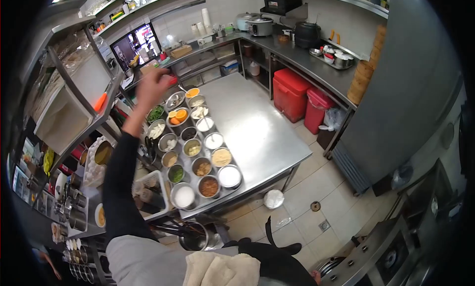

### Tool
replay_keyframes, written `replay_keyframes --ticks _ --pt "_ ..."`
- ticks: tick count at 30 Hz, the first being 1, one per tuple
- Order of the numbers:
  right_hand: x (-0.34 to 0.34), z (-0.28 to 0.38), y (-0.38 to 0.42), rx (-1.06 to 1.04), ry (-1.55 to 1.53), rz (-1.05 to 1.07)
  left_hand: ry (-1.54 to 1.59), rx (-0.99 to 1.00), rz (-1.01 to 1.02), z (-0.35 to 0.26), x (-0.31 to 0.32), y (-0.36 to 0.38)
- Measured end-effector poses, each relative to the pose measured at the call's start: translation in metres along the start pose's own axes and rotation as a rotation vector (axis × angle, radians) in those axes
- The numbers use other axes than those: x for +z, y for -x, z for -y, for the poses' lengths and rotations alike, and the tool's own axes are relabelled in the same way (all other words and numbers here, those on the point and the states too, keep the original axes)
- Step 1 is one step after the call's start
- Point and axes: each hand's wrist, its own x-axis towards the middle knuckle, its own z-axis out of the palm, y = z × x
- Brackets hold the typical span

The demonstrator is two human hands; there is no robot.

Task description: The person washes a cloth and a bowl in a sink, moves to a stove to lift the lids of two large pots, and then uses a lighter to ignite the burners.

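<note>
My left hand (152, 87) reaches out at the end of a black sleeve, above the far end of the metal containers on the steel table. Its fingers are bent together, with a small red thing (173, 81) at their tips; its kind is too small to make out. Below the hand are a container of orange liquid (193, 92) with a spoon handle, one with cut oranges (178, 117), and one with chopped greens (155, 112). Only a sliver of my right hand (315, 274) shows at the bottom edge, near the stove; its fingers are hidden.
Several containers of white powder (229, 176) and other ingredients stand in rows on the steel table (267, 137). A red cooler (288, 94) and a red bin (316, 110) sit under the back counter. A stove (376, 261) is at lower right, a shelf rack (106, 100) at left.
</note>
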Motion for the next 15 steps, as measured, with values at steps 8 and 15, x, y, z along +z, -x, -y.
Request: replay_keyframes --ticks 8,15 --pt "-0.148 0.208 -0.072 -0.311 -0.059 -0.321 0.776 0.177 1.134 -0.237 0.302 0.323" --pt "-0.283 0.251 -0.113 -0.275 0.042 -0.569 0.662 -0.037 1.357 -0.237 0.492 0.473"
